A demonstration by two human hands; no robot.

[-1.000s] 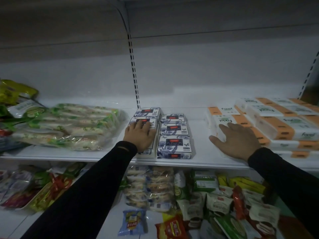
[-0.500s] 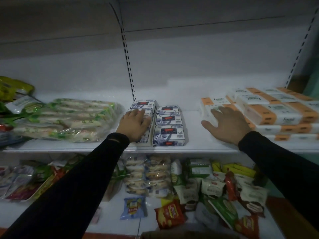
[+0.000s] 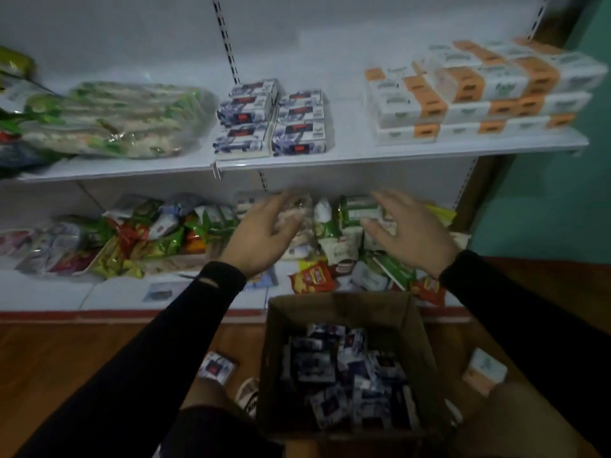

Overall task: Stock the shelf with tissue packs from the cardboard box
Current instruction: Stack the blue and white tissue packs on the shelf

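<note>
A brown cardboard box (image 3: pixel 415 328) stands on the floor below me, holding several blue-and-white tissue packs (image 3: pixel 317 365). More of the same packs (image 3: pixel 271 122) sit in two rows on the white shelf (image 3: pixel 330 157) above. My left hand (image 3: pixel 264 231) and my right hand (image 3: pixel 410 229) hover empty in mid-air between the shelf and the box, fingers spread and relaxed, in front of the lower shelf.
Orange-and-white tissue packs (image 3: pixel 479 94) fill the shelf's right end, bagged green goods (image 3: pixel 119 119) its left. Snack packets (image 3: pixel 158 233) crowd the lower shelf. One tissue pack (image 3: pixel 216 368) lies on the wooden floor left of the box, another pack (image 3: pixel 484 373) to its right.
Both hands have come off the shelf and dropped lower, toward the box. The view has tilted down, bringing the box and floor into sight.
</note>
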